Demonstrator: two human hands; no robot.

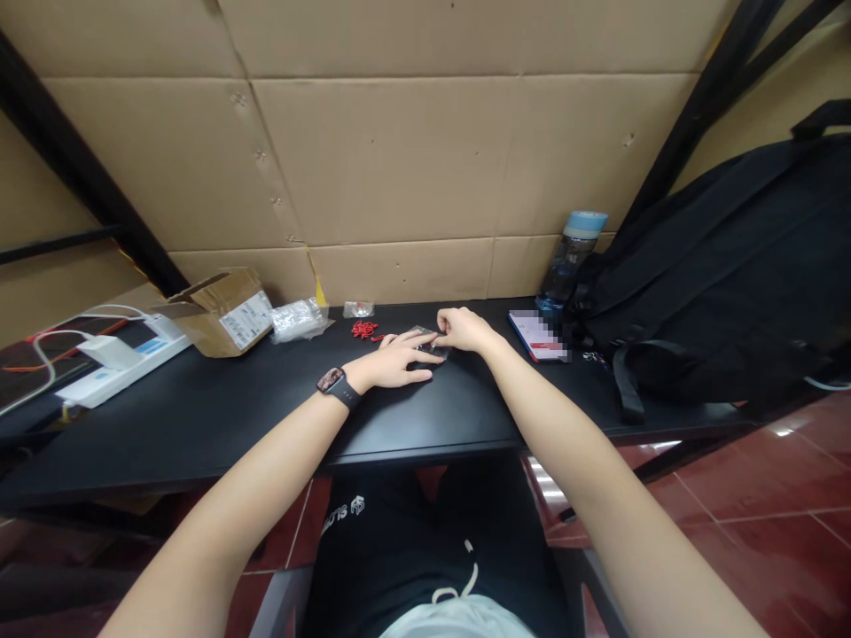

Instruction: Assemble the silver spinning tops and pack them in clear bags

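Note:
A small clear plastic bag (423,335) lies on the black tabletop, partly covered by my fingers. My left hand (401,361) rests flat on the table over the bag's near left side, its fingers spread. At the bag's right side my right hand (464,329) is closed, thumb and fingertips pressed together; what they pinch, if anything, is too small to make out. Just left of the hands sits a pile of small red pieces (363,329). Behind that pile is another small clear bag (359,309) with a bit of red in it.
An open cardboard box (222,317), crumpled bubble wrap (298,319) and a white power strip (126,363) stand on the left of the black table (412,425). To the right are a phone (537,335), a bottle (570,261) and a black backpack (724,266). Cardboard covers the back.

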